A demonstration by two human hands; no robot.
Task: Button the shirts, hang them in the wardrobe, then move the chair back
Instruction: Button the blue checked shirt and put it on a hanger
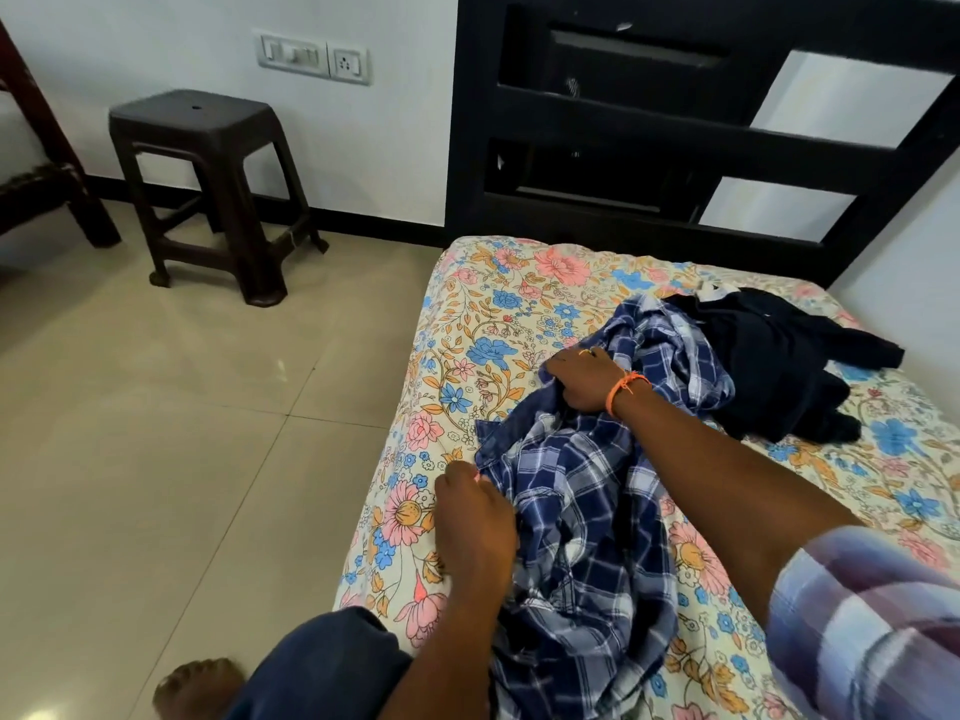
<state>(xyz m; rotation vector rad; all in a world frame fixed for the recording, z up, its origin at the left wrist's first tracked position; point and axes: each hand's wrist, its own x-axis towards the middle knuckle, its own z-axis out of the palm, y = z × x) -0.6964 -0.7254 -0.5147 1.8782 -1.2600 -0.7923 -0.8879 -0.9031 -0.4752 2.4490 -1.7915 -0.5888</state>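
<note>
While both hands are bunched in the plaid shirt (582, 491), the sensible thing, to my eye, is to spread it flat before hunting for buttons: find the collar, pull the two front edges side by side, and work from the top so the rows match. The left hand (475, 517) grips a fold at the shirt's near edge, fingers curled into the cloth; the right hand (584, 379), an orange thread at its wrist, clutches a bunch further up the bed (467, 324). I cannot make out a button or a placket in this heap, so it needs shaking out first. The shirt is thin woven cotton by the look of it, blue and white check, soft and creased, lying in loose ridges across the middle of the floral sheet. Just beyond it, touching its far edge, lies a dark shirt (779, 356), crumpled too, with a pale collar lining showing. That sheet is busy with pink and blue flowers, which may hide small buttons. A moulded plastic stool (208, 163), dark and squarish, stands on glossy tiles by the wall, well apart from the bed.
</note>
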